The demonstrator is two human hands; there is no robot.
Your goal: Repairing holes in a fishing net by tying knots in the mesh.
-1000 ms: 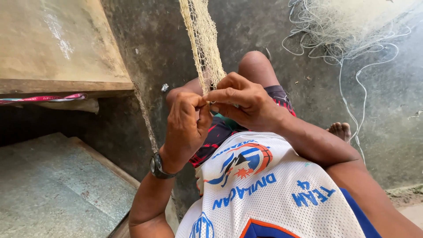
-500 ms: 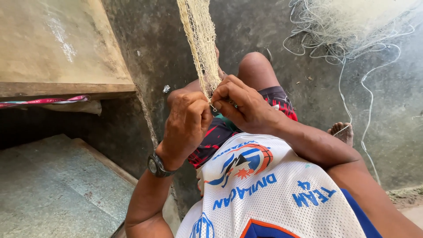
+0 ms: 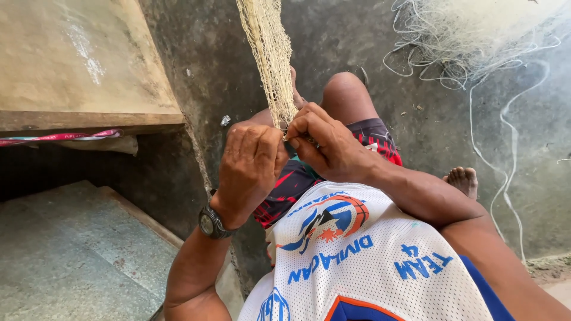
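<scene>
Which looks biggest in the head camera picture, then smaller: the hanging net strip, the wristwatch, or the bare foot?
1. Net strip, the biggest by far.
2. Bare foot.
3. Wristwatch.
The foot and watch look nearly alike, and the watch is nearer the camera, so their order is unsure.

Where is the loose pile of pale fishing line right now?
In the head view, the loose pile of pale fishing line lies on the grey concrete floor at the upper right, beyond the raised knee, right of the cream net strip.

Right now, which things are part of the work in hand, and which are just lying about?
In the work:
- cream net strip, pinched at its lower end
- left hand
- right hand

Lying about:
- pile of pale net and loose line
- pink strap under the ledge
- concrete step
</scene>
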